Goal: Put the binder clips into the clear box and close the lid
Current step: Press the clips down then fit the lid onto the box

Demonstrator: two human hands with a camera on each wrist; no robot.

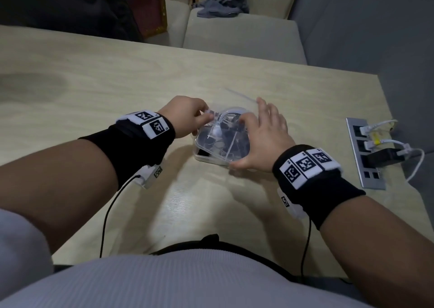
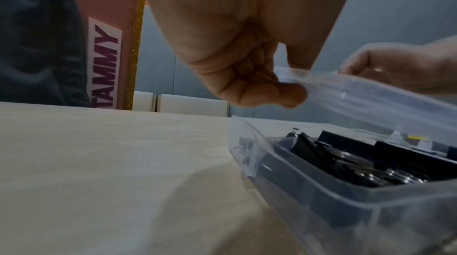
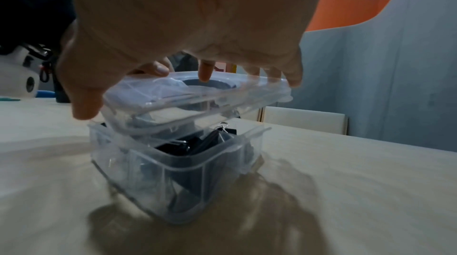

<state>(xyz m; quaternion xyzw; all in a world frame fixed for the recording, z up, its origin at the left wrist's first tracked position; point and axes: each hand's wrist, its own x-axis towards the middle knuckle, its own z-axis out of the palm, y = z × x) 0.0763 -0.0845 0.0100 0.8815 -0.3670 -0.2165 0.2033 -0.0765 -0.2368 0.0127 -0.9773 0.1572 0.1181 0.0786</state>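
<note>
A small clear box (image 1: 211, 154) stands on the pale wooden table (image 1: 117, 84), with several black binder clips (image 1: 225, 138) inside it. The clear lid (image 1: 231, 115) hovers tilted just above the box's rim. My left hand (image 1: 206, 117) pinches the lid's left edge between thumb and curled fingers. Over the lid, my right hand (image 1: 256, 131) is spread with straight fingers, tips touching the top and thumb at the near corner. The left wrist view shows the left hand (image 2: 294, 83) pinching the lid (image 2: 371, 93) above the clips (image 2: 333, 153). In the right wrist view the right hand's fingertips (image 3: 205, 71) rest on the lid (image 3: 197, 93) over the box (image 3: 185, 171).
A metal socket panel (image 1: 365, 152) with white cables and a black plug is set into the table to the right of the box. The table's right edge lies just beyond it. Pale chairs (image 1: 244, 40) stand behind the far edge, one with a grey cloth (image 1: 225, 0).
</note>
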